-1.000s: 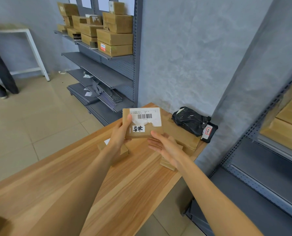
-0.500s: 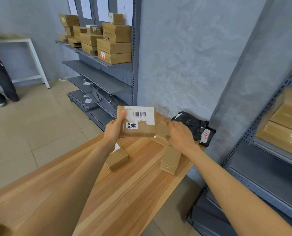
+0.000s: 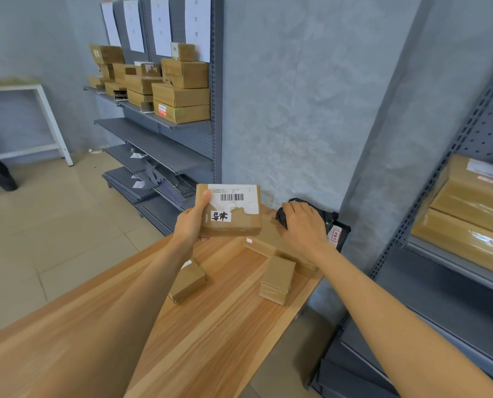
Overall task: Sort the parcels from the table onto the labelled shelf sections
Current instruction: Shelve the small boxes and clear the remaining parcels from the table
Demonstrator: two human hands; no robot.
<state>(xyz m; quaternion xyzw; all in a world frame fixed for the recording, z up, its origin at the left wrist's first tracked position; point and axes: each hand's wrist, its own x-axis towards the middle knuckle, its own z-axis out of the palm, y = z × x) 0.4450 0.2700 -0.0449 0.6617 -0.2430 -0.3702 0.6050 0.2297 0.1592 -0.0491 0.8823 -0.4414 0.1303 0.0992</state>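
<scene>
My left hand grips a flat brown parcel with a barcode label and a handwritten tag, held above the far end of the wooden table. My right hand rests on a black plastic bag parcel at the table's far corner, fingers curled over it. A small brown box, a second brown box and a flat brown parcel lie on the table. The labelled shelf with stacked boxes stands at the back left.
A second grey shelf unit with taped brown parcels stands close on the right. Loose shelf boards lie on the floor under the far shelf. A white table frame and a person's leg are at the far left.
My right hand has left the held parcel and moved right onto the black bag. My left hand has raised the brown parcel a little.
</scene>
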